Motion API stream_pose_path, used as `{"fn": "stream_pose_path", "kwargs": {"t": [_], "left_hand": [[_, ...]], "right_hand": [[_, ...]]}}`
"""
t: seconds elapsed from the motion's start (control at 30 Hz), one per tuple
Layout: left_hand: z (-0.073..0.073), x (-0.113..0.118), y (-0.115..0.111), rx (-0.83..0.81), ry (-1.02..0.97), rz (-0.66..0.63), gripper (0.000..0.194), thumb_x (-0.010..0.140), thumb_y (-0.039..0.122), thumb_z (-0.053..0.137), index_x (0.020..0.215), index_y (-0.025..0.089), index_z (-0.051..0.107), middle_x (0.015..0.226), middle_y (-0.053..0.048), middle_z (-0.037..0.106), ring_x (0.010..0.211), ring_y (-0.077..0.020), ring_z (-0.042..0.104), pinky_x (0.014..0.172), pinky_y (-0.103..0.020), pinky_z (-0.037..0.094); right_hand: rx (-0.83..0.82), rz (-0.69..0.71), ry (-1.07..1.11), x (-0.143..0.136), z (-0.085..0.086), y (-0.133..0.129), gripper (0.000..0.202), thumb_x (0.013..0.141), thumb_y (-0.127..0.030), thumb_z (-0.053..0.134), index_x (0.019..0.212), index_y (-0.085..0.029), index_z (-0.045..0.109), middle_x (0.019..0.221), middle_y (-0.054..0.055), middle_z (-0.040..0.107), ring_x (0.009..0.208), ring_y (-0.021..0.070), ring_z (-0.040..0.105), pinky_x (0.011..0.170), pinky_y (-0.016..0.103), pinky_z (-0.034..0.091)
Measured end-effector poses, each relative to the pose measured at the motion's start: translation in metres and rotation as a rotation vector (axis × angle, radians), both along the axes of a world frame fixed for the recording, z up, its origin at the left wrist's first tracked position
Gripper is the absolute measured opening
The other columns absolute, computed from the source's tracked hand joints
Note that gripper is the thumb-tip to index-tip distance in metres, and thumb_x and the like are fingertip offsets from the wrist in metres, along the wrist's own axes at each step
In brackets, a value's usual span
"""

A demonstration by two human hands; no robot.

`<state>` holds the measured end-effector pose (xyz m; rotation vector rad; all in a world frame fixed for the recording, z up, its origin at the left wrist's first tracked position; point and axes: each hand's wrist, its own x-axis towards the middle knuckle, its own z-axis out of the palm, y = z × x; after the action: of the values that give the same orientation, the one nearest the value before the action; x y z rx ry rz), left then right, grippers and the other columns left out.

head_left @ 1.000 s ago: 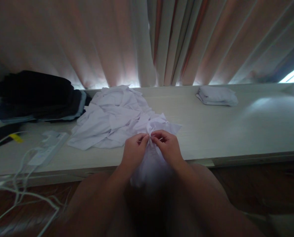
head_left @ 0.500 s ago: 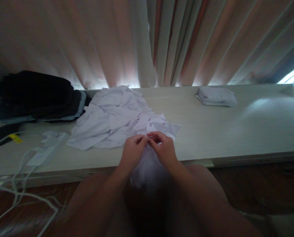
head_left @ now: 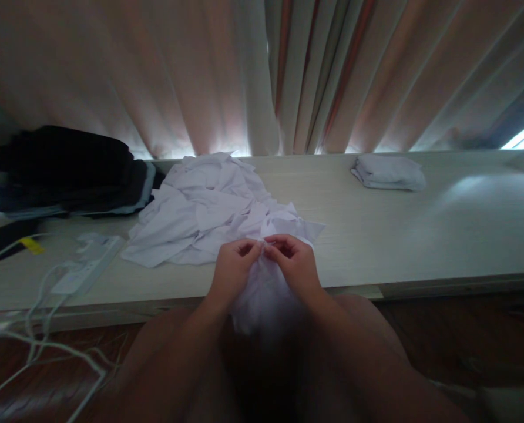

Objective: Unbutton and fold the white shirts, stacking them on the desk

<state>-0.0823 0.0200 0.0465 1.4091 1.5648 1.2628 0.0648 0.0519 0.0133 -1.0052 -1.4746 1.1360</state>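
Note:
A white shirt hangs over the desk's front edge toward my lap, its collar-like upper part lying on the desktop. My left hand pinches the cloth between thumb and forefinger. Close beside it, my right hand pinches the same shirt, the fingertips of both hands almost touching. Whatever small detail lies between the fingertips is too small to make out. Behind and to the left, a crumpled heap of white cloth spreads over the desk and meets the shirt.
On the pale desk, a folded white garment lies at the back right. A stack of dark folded clothes stands at the left. In front of it is a white power strip with cables trailing down. Curtains hang behind.
Both hands keep their pinch on the shirt, and the fingertips have shifted only slightly. The view has moved a little.

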Motion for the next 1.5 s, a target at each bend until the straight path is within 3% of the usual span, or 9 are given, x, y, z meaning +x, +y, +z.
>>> {"fn": "stream_pose_path", "kwargs": {"t": [0.2,0.33,0.53,0.67,0.8,1.07,1.3,1.4,1.5], "left_hand": [[-0.004,0.005,-0.002,0.057,0.185,0.018,0.023,0.089,0.031,0.061,0.076,0.019,0.076,0.070,-0.001,0.071,0.066,-0.0160,0.060,0.063,-0.025,0.041],[-0.007,0.006,-0.001,0.058,0.177,0.028,0.025,0.090,0.033,0.059,0.078,0.018,0.075,0.069,0.000,0.070,0.064,-0.0152,0.058,0.062,-0.025,0.041],[-0.006,0.007,0.002,-0.039,-0.049,0.026,0.023,0.084,0.029,0.062,0.067,0.017,0.072,0.066,0.000,0.067,0.062,-0.0141,0.055,0.059,-0.025,0.041],[0.000,0.009,0.003,-0.183,-0.243,-0.005,0.018,0.080,0.030,0.068,0.072,0.016,0.074,0.071,-0.002,0.072,0.066,-0.0155,0.059,0.062,-0.026,0.044],[0.003,0.008,0.003,-0.225,-0.334,-0.038,0.014,0.079,0.028,0.070,0.077,0.015,0.075,0.075,-0.004,0.073,0.069,-0.0167,0.062,0.064,-0.026,0.045],[-0.011,0.005,0.007,-0.163,-0.512,-0.053,0.015,0.074,0.027,0.074,0.081,0.015,0.069,0.076,-0.001,0.068,0.068,-0.0137,0.059,0.065,-0.026,0.044],[-0.016,-0.001,0.013,-0.225,-0.670,-0.135,0.020,0.068,0.024,0.077,0.085,0.015,0.069,0.080,-0.003,0.068,0.074,-0.0158,0.062,0.072,-0.028,0.047],[-0.016,-0.007,0.014,-0.281,-0.622,-0.198,0.019,0.076,0.034,0.072,0.079,0.016,0.069,0.077,-0.005,0.069,0.073,-0.0191,0.063,0.070,-0.031,0.049],[-0.014,-0.014,0.014,-0.290,-0.448,-0.270,0.026,0.081,0.041,0.066,0.072,0.017,0.068,0.071,-0.005,0.067,0.073,-0.0207,0.062,0.067,-0.031,0.049]], "right_hand": [[-0.069,-0.013,0.115,0.001,-0.004,0.003,0.024,0.078,-0.040,0.079,0.091,-0.020,0.075,0.076,0.004,0.074,0.069,0.0180,0.067,0.067,0.030,0.054],[-0.079,-0.016,0.125,0.002,-0.002,0.003,0.021,0.079,-0.037,0.078,0.090,-0.019,0.076,0.077,0.004,0.074,0.068,0.0180,0.067,0.067,0.031,0.055],[-0.055,0.005,0.110,0.006,0.000,0.002,0.016,0.079,-0.032,0.077,0.090,-0.020,0.075,0.075,0.003,0.072,0.068,0.0169,0.065,0.066,0.029,0.051],[-0.096,0.033,0.188,0.006,0.000,0.004,0.019,0.078,-0.032,0.078,0.089,-0.020,0.068,0.066,-0.002,0.065,0.060,0.0143,0.059,0.059,0.027,0.047],[-0.167,0.059,0.185,0.007,-0.002,0.010,0.024,0.077,-0.038,0.077,0.084,-0.020,0.062,0.061,-0.004,0.060,0.056,0.0136,0.055,0.056,0.027,0.045],[-0.097,0.106,-0.016,0.011,-0.004,0.012,0.016,0.079,-0.032,0.070,0.086,-0.020,0.062,0.084,0.000,0.062,0.080,0.0166,0.057,0.072,0.030,0.044],[-0.035,0.186,-0.048,0.011,-0.008,0.009,0.010,0.087,-0.028,0.061,0.083,-0.021,0.056,0.077,-0.003,0.053,0.074,0.0145,0.049,0.069,0.028,0.039],[-0.027,0.229,-0.020,0.012,-0.006,0.006,0.012,0.089,-0.027,0.060,0.081,-0.021,0.053,0.075,-0.004,0.050,0.072,0.0138,0.046,0.067,0.027,0.037],[-0.003,0.250,-0.038,0.013,-0.003,0.005,0.013,0.090,-0.027,0.059,0.080,-0.022,0.052,0.074,-0.004,0.048,0.072,0.0136,0.045,0.068,0.027,0.036]]}}
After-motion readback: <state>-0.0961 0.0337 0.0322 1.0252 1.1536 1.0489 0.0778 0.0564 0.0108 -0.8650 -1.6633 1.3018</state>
